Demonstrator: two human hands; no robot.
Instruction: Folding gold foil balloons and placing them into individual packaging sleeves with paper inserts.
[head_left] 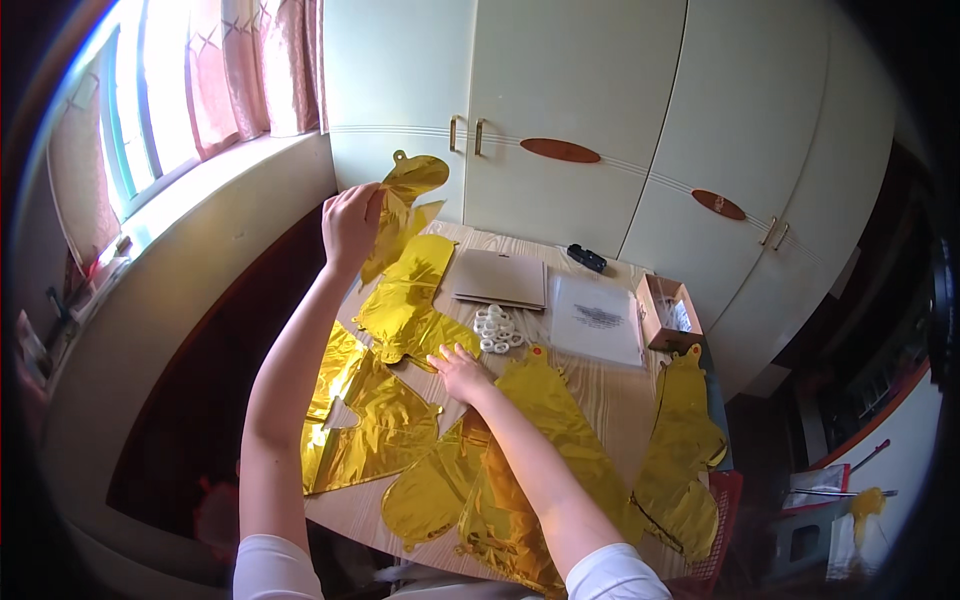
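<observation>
While your left hand (pixel 352 228) grips a raised gold foil piece (pixel 418 176) at the table's (pixel 612 400) far-left side, your right hand (pixel 462 375), fingers loosely extended, rests on a flat foil sheet (pixel 405 310); looks partway: one lifted, other foil pieces (pixel 680 450) left lying.

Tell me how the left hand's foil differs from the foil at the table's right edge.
The raised foil is pinched in the left hand; the right-edge foil is untouched. The raised foil tilts upward; the right-edge foil lies on the table. Both are shiny gold.
</observation>
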